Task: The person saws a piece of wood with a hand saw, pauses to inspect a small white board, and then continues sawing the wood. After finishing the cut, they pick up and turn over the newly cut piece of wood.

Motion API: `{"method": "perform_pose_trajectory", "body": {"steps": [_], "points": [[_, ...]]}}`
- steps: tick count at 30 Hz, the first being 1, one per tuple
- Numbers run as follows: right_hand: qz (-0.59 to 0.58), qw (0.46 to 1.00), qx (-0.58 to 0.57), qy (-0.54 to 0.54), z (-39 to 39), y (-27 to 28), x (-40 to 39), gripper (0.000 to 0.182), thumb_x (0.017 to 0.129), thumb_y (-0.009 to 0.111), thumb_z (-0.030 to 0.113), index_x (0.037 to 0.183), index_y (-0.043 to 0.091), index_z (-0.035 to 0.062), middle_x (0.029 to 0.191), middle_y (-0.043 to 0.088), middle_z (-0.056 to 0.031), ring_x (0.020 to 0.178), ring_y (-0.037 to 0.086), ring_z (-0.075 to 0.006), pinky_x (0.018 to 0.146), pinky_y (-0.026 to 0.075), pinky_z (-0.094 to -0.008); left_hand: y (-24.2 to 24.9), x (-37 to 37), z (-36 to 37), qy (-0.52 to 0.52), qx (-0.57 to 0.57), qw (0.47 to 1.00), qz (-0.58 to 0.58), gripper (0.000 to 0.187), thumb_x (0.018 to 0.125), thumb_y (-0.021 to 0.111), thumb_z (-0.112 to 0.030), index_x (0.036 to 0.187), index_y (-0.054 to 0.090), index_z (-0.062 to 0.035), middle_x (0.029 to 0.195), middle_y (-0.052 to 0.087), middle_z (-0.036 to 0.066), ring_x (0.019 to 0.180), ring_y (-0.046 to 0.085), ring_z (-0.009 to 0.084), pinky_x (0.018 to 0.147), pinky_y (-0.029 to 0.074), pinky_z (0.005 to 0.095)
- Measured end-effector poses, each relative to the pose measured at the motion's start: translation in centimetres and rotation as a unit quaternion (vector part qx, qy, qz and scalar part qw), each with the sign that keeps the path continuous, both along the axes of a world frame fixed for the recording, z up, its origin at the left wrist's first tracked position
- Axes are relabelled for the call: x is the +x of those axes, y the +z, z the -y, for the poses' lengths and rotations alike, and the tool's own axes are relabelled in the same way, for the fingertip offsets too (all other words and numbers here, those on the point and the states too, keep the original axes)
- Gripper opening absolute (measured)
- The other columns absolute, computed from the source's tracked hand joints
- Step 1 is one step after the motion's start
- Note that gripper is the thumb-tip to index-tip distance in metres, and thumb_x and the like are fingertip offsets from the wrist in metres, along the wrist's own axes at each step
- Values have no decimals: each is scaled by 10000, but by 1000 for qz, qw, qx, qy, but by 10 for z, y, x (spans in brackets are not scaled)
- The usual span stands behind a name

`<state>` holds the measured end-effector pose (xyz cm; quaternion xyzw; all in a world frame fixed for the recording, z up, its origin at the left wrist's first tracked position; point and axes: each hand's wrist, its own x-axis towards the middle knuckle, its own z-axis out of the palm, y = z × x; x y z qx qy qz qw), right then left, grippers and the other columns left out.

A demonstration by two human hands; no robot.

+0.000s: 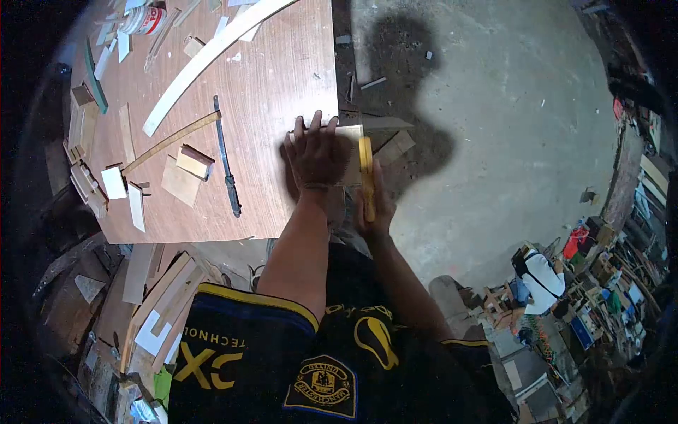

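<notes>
Concrete floor (508,141) spreads across the right side, bordered by piled wood scraps and tools. Beside it stands a wood-grain tabletop (261,169). Well apart, at lower right, another person (542,281) in a white top is bent near the clutter. A long, curved pale strip (205,60) crosses the tabletop's upper part. At the tabletop's right edge, a light board (349,134) juts out over the side. The left hand (316,157) lies open and flat on it, fingers spread. Just beside it, the right hand (378,205) grasps a yellow bar (366,169) upright in view, at the board's outer end; whether they touch is unclear. Left of the hands lie a narrow dark-handled tool (227,166), a thin wooden strip (173,140) meeting its upper part, a small wooden block (192,162) on a flat square piece (179,185), and, at upper left, a red-labelled jar (147,20).
</notes>
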<state>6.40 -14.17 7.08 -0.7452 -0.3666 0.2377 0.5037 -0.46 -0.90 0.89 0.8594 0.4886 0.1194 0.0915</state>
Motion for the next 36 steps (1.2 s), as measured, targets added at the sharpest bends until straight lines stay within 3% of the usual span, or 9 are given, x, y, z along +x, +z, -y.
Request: {"method": "perform_pose_trajectory", "body": {"steps": [6, 14, 16, 20, 23, 27, 30, 33, 36], "points": [[-105, 979, 123, -123, 24, -29, -11, 511, 943, 618, 41, 1429, 498, -63, 1351, 606, -215, 1215, 600, -262, 1007, 481, -366, -14, -2, -2, -6, 25, 1000, -2, 448, 888, 576, -310, 1329, 641, -261, 1458, 553, 39, 1364, 467, 376, 1110, 306, 621], [-93, 920, 145, -352, 91, 23, 55, 415, 979, 554, 141, 1336, 548, -70, 873, 626, -45, 685, 555, -89, 586, 434, -215, -4, -1, 2, -5, 9, 999, 39, 413, 915, 576, -311, 1310, 651, -220, 1452, 544, 74, 1377, 423, 406, 1106, 287, 656], [-182, 928, 54, -321, 148, 26, 71, 580, 962, 643, 216, 1430, 484, -87, 1253, 644, -148, 1009, 644, -193, 821, 543, -314, -7, -4, 0, -18, 17, 999, 37, 433, 932, 585, -387, 1328, 635, -218, 1449, 539, 78, 1380, 411, 400, 1102, 289, 656], [-96, 925, 55, -364, 184, 51, 65, 499, 1000, 572, 138, 1430, 477, -96, 1304, 616, -149, 1102, 613, -201, 948, 496, -321, -8, -11, -5, -53, 3, 999, 8, 689, 882, 650, -563, 1429, 535, -158, 1528, 451, 115, 1432, 335, 406, 1124, 206, 686], [-102, 914, 32, -392, 215, 56, 47, 458, 1008, 524, 58, 1431, 467, -111, 1348, 588, -160, 1195, 576, -221, 1048, 436, -343, 7, -23, -11, -174, -56, 980, -80, 1257, 664, 729, -758, 1582, 231, -59, 1563, 327, 204, 1454, 262, 419, 1106, 154, 758], [-97, 905, 43, -413, 230, 53, 20, 464, 1003, 519, 41, 1435, 458, -118, 1374, 573, -166, 1234, 564, -234, 1066, 432, -357, 37, -22, -33, -212, -187, 952, -122, 1368, 534, 867, -675, 1588, 210, -103, 1434, 421, 184, 1377, 353, 401, 1115, 192, 716], [-152, 888, 44, -432, 219, 57, -5, 471, 988, 508, 7, 1441, 457, -110, 1379, 573, -163, 1249, 556, -234, 1084, 413, -357, 58, -11, -48, -189, -276, 917, -219, 1333, 546, 882, -652, 1573, 231, -105, 1369, 468, 213, 1328, 434, 411, 1072, 339, 636], [-98, 907, 43, -408, 197, 65, -21, 471, 994, 543, 64, 1445, 486, -63, 1119, 659, -66, 799, 581, -92, 726, 472, -225, 67, -13, -52, -209, -274, 926, -151, 1033, 653, 889, -494, 1483, 411, -108, 1309, 547, 198, 1201, 574, 370, 1000, 476, 505], [-165, 901, 22, -402, 185, 79, -39, 471, 991, 572, 101, 1434, 511, -47, 1078, 666, -59, 779, 573, -95, 708, 475, -239, 86, -18, -43, -256, -231, 936, -73, 539, 800, 794, -312, 1274, 615, -128, 1210, 603, 151, 1069, 645, 339, 864, 546, 466]]}}
